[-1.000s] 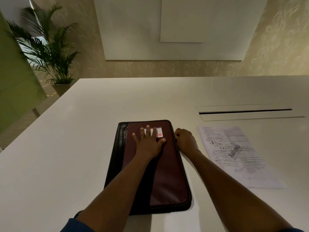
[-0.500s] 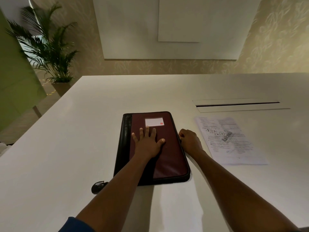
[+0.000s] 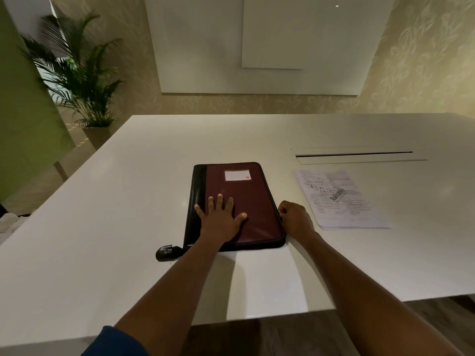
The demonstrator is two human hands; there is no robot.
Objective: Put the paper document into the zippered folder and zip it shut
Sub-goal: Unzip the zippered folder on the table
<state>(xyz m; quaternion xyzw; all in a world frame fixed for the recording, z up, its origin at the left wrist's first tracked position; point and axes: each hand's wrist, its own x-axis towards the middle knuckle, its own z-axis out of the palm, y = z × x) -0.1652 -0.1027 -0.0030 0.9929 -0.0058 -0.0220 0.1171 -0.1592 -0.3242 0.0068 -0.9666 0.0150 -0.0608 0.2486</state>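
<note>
**Folder closed flat, document still outside it**

We find the zippered folder (image 3: 237, 204) lying flat and closed on the white table (image 3: 102, 201), maroon cover up, black spine to the left, a white label (image 3: 237, 175) near its far edge. The left hand (image 3: 221, 217) rests palm-down on the cover, fingers spread, gripping nothing. The right hand (image 3: 295, 218) is curled into a closed fist against the folder's right edge near the front corner; we cannot tell what it pinches, as the fingers hide it.

The paper document (image 3: 339, 199) lies flat on the table to the right of that fist, apart from the folder. A black tab (image 3: 165, 252) protrudes at the folder's front-left corner.

A slot cover (image 3: 357, 155) is set into the table beyond the document. A potted palm (image 3: 79, 80) stands at the far left beside patterned walls.
</note>
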